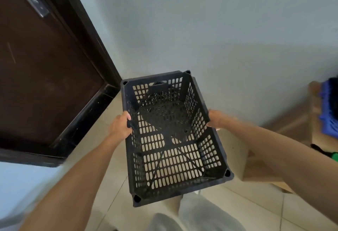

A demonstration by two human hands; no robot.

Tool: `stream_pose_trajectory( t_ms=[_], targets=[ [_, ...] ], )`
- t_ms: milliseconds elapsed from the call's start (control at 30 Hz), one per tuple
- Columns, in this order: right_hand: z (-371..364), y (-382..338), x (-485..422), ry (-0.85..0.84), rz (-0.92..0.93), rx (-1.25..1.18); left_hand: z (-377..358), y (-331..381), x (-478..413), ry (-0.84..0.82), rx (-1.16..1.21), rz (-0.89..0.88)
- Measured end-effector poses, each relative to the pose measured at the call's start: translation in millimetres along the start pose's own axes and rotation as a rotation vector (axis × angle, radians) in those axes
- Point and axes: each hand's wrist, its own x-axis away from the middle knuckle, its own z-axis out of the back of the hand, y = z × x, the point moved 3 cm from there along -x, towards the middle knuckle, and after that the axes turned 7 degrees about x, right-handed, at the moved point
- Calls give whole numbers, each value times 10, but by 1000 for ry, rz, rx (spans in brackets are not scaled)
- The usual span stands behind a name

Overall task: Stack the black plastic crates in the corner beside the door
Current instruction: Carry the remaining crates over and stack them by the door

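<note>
Beside the dark door (pixel 36 77), both hands grip a black crate (pixel 173 139); right fingers hidden behind its rim.

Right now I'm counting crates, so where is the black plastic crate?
The black perforated plastic crate is at centre of the head view, held above the tiled floor by the left hand and right hand, near the dark brown door.
</note>
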Motion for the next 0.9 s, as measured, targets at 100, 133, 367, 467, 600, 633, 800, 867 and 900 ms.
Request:
stream_pose_trajectory(
  t_ms=[100,133,367,467,600,633,800,867,900],
  targets=[
    [247,83,-399,-14,-36,-12,6,74,-448,-24,-7,33],
    [309,92,-545,-17,-47,4,-3,67,-599,-21,-1,43],
    [742,-113,-1647,-3,33,108,-21,-156,-1654,-70,13,115],
    [936,-195,-2057,-31,36,118,8,-246,-2058,-113,6,132],
    [1062,-204,-2543,-49,82,182,-47,-292,-2471,-151,28,163],
    [1091,-200,-2623,-55,92,185,-75,-287,-2528,-160,36,182],
    [1165,-119,-3073,-77,131,216,-291,-257,-2741,-158,125,269],
    [1197,-88,-3265,-115,162,234,-400,-227,-2770,-153,154,311],
    [1213,-73,-3367,-126,186,246,-456,-207,-2778,-143,168,336]
  ],
)
